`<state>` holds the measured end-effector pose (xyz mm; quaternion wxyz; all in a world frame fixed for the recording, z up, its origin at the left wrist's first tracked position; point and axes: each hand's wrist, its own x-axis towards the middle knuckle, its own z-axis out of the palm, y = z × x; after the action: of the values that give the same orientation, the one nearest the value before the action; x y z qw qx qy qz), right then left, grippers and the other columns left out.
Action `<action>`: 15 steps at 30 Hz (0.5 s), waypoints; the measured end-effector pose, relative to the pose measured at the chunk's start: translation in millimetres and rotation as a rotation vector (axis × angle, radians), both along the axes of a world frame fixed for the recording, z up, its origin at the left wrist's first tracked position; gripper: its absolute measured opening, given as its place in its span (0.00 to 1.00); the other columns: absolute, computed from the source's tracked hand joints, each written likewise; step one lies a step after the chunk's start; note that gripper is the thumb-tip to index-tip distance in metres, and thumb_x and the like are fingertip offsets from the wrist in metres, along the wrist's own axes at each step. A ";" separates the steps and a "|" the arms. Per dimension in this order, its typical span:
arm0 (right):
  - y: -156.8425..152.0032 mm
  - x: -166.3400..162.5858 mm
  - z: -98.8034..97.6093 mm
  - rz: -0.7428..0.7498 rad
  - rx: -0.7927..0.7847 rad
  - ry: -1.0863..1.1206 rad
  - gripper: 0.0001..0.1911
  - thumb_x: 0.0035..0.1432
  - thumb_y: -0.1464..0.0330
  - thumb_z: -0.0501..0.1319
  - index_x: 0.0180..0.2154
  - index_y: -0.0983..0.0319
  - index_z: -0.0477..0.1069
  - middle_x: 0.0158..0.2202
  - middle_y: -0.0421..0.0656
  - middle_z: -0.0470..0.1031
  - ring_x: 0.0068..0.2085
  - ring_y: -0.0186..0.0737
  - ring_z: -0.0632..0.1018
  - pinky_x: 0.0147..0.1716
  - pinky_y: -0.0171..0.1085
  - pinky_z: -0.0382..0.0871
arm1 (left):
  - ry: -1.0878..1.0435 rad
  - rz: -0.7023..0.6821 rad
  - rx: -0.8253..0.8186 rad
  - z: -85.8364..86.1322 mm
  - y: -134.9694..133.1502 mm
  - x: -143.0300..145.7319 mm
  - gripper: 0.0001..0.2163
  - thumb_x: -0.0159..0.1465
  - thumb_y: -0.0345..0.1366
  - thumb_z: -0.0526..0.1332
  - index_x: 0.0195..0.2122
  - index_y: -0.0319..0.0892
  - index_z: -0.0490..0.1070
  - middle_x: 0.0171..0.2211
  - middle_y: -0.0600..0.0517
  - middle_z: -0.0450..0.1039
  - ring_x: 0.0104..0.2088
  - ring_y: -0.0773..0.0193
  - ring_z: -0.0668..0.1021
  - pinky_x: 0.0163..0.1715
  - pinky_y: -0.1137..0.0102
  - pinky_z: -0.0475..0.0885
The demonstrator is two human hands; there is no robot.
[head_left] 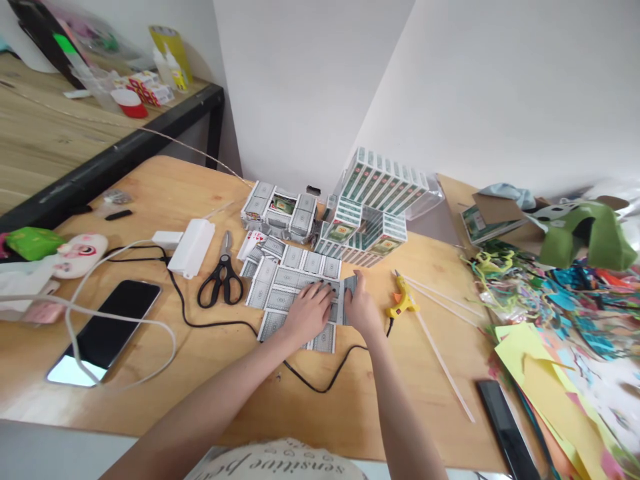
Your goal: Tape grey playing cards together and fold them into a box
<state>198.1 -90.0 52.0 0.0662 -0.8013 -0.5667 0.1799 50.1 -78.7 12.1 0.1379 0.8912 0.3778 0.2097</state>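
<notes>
Grey-backed playing cards (pixel 290 278) lie joined edge to edge as a flat sheet on the table. My left hand (pixel 309 313) rests on this sheet, palm down, with its fingers spread out. At the sheet's right edge, my right hand (pixel 363 308) grips a folded playing card (pixel 349 287) between thumb and fingers. A box-like structure built of cards (pixel 280 210) stands behind the sheet. To its right rise stacked green and white card boxes (pixel 383 180). A yellow glue gun (pixel 401 298) lies right of my right hand.
Black-handled scissors (pixel 221 277), a white power adapter (pixel 194 247) and a phone (pixel 107 330) lie to the left. Black and white cables cross the table (pixel 240 393). Glue sticks (pixel 445 367), a black phone-like object (pixel 506 427) and heaped coloured paper (pixel 555 387) lie at right.
</notes>
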 end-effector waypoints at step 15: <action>-0.4 -4.1 -6.9 -0.006 -0.014 0.002 0.27 0.60 0.69 0.45 0.60 0.68 0.44 0.30 0.48 0.75 0.28 0.41 0.76 0.24 0.33 0.63 | 0.003 -0.002 -0.014 0.3 0.1 0.3 0.16 0.63 0.33 0.50 0.52 0.42 0.65 0.54 0.47 0.65 0.57 0.56 0.63 0.55 0.57 0.57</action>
<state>193.9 -90.4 45.1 0.0616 -0.8033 -0.5629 0.1847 50.4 -78.6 12.4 0.1437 0.8910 0.3785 0.2056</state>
